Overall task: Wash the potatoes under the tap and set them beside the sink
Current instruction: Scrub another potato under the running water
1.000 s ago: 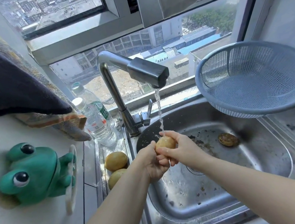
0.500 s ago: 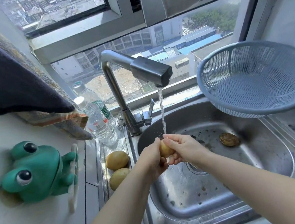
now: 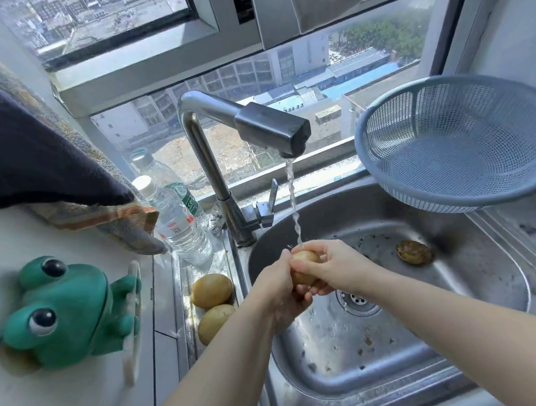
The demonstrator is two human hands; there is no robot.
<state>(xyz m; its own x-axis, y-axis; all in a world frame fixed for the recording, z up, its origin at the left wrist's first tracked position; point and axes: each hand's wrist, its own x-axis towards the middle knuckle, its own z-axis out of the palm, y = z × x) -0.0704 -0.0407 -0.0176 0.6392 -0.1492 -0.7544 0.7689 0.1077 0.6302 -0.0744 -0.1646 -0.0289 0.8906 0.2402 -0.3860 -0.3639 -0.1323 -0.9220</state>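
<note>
A person rinses a potato [image 3: 304,263] under the running tap [image 3: 271,129], gripping it with both hands over the middle of the sink [image 3: 469,283]. The left hand [image 3: 280,293] curls round it from below and the right hand [image 3: 337,268] wraps over its top, where the stream lands. On the steel ledge along the sink's left edge lie a clean-looking potato [image 3: 212,290] and a second potato [image 3: 215,322], side by side and seemingly already washed. A brown lump [image 3: 414,252] rests on the basin floor toward the right edge — probably one last unwashed potato, though it is hard to tell. The job looks past halfway.
</note>
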